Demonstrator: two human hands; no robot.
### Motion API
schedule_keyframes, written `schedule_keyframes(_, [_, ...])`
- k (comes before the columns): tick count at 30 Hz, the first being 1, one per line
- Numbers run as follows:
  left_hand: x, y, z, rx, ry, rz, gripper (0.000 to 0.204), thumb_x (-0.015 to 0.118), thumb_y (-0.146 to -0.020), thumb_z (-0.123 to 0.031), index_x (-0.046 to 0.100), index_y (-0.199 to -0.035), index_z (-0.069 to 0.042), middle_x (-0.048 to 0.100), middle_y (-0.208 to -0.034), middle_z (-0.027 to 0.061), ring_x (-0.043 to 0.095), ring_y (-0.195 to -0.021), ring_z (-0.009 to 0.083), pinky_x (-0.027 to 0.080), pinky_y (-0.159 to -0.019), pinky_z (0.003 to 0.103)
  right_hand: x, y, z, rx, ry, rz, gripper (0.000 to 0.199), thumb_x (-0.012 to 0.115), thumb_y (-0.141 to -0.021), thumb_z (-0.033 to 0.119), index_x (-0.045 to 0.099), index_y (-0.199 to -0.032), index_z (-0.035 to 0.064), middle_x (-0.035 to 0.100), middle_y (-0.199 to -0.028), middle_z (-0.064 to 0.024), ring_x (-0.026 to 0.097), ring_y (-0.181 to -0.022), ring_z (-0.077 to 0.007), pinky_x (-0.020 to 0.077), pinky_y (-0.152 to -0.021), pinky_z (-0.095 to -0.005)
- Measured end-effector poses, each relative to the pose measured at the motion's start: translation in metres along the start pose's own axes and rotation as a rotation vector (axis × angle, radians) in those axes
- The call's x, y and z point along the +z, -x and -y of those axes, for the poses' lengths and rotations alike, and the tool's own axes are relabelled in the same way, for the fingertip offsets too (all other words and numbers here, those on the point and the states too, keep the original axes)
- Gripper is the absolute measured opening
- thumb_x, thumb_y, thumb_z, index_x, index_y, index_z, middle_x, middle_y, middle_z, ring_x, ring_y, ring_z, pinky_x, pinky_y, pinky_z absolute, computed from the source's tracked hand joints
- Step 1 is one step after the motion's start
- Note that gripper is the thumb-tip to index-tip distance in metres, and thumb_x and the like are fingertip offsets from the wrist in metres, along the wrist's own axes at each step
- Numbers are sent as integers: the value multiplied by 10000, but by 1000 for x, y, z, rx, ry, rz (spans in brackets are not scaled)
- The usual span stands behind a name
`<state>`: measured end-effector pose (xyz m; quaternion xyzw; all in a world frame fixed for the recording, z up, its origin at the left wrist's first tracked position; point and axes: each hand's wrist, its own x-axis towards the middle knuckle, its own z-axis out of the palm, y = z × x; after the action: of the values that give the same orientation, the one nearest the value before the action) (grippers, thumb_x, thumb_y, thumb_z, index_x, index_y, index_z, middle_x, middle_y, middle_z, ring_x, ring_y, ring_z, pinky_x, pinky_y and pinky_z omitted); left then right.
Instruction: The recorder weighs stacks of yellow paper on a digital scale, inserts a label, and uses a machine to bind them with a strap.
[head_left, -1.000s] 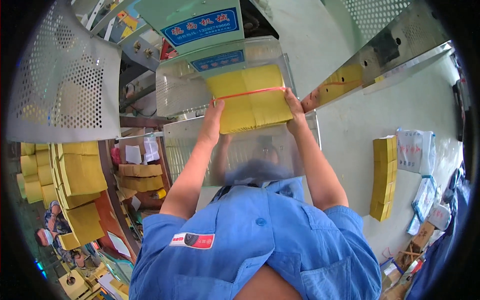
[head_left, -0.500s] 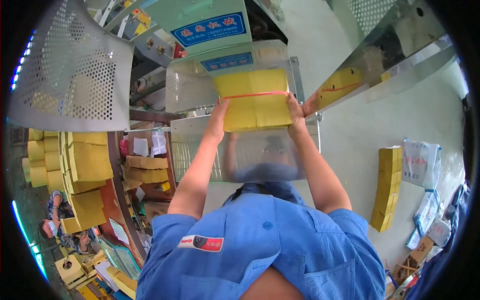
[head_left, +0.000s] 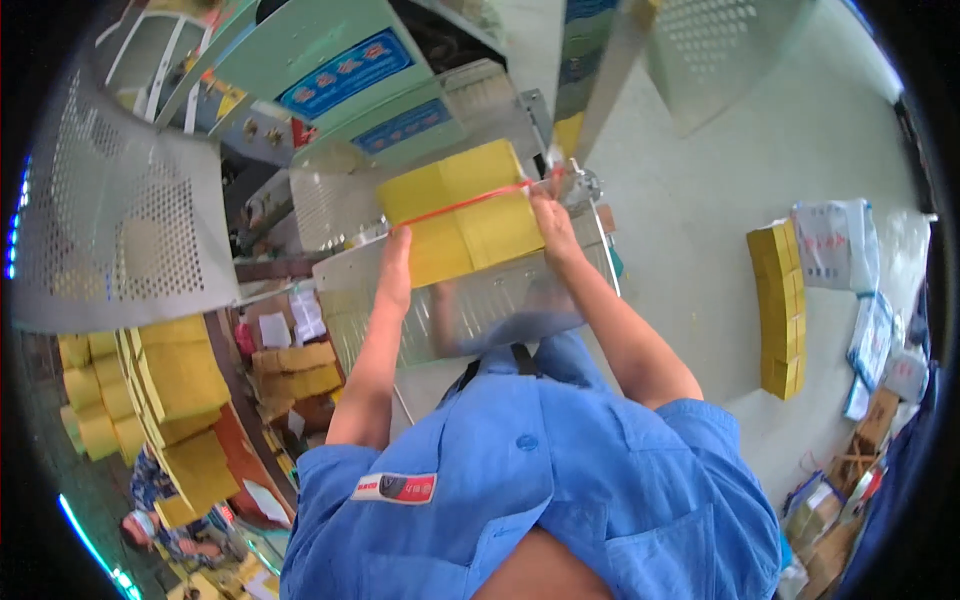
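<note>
A thick stack of yellow paper lies between my hands at a shiny metal machine table. A thin red strap runs across its top. My left hand grips the stack's left edge, thumb along its side and the fingers partly hidden beneath. At the right edge my right hand holds the stack close to the strap's end, its fingertips slightly blurred. The green machine housing with blue labels stands just beyond the stack.
Perforated metal guards stand at the left and upper right. Stacked yellow paper sits on a bench at left, near a person in patterned clothing. A row of yellow bundles and white plastic sacks lie on the right-hand floor.
My view has turned, so the machine and stack now appear tilted, the stack further left. Both hands stay on the stack; my right fingers have shifted at its edge near the strap.
</note>
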<state>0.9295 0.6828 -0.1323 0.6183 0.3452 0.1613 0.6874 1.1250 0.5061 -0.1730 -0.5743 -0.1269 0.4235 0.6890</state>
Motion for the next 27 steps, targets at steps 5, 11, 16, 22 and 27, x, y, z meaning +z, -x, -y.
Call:
schedule_keyframes(5, [-16, -28, -18, 5, -24, 99, 575, 464, -1001, -428, 460, -1376, 8, 512, -1368, 98, 474, -1255, 183, 355, -1059, 325, 17, -2, -1, -105, 18, -129, 511, 410, -1008, 434, 617, -1186, 2, 645, -1048, -83, 563, -1027, -179, 420, -926, -311])
schedule_keyframes(11, [-19, -104, -71, -190, -71, 318, 528, 519, -969, -426, 534, -1317, -30, 581, -1299, 64, 558, -1167, 164, 419, -990, 304, 41, -39, -19, -266, 18, -585, 454, 428, -1007, 356, 604, -1214, -7, 566, -1313, -168, 553, -1147, -296, 377, -1012, -338])
schedule_keyframes(16, [-4, -178, -104, -240, -194, 368, 474, 519, -967, -376, 567, -1294, -36, 626, -1248, 78, 601, -1116, 166, 444, -964, 306, 36, -97, -16, -241, 190, -504, 432, 401, -991, 355, 623, -1137, 14, 652, -1056, -93, 619, -957, -230, 488, -854, -336])
schedule_keyframes(22, [13, -218, -100, -436, -218, 350, 460, 528, -965, -383, 584, -1285, -58, 628, -1265, 95, 635, -1089, 178, 490, -924, 324, 40, -105, 16, -202, -701, -207, 458, 411, -992, 371, 561, -1246, 20, 629, -1162, -117, 628, -1028, -259, 505, -898, -368])
schedule_keyframes(27, [12, -217, -100, -446, -184, 394, 470, 522, -968, -391, 577, -1289, -52, 637, -1249, 89, 640, -1082, 174, 491, -930, 319, 46, -88, 19, -153, -652, -307, 447, 378, -999, 362, 559, -1254, 42, 630, -1186, -110, 626, -1065, -243, 486, -924, -355])
